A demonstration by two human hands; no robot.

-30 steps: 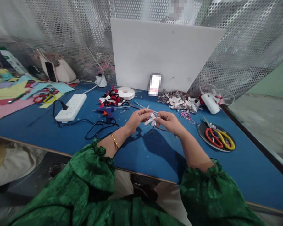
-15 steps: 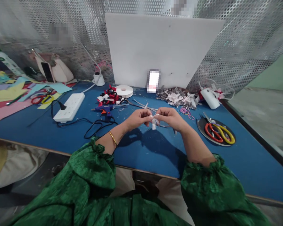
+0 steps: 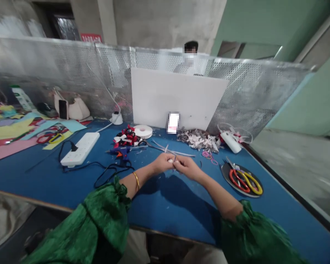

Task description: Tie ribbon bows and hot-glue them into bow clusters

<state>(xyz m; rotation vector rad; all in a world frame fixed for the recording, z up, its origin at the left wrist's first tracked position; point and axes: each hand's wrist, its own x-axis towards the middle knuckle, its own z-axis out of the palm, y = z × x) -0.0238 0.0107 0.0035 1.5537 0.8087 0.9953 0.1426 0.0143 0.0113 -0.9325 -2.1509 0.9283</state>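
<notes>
Head view: hands point(image 3: 162, 163) pinch white ribbon point(image 3: 170, 160) above blue table point(image 3: 165, 216).

Bare table point(image 3: 165, 212) lies nearside of the right hand point(image 3: 188, 167); the round dish point(image 3: 226, 176) blocks rightward, ribbon strips point(image 3: 181, 153) and phone point(image 3: 173, 123) ahead.

Pale handbag point(image 3: 79, 109) (dark phone point(image 3: 63, 109) against it), green-capped bottle point(image 3: 23, 99), white power strip point(image 3: 81, 147)

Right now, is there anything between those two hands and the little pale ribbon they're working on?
Nothing visible: the left hand and right hand meet at the small pale ribbon, which they mostly hide. Loose strips lie just beyond them, not in between.
</notes>
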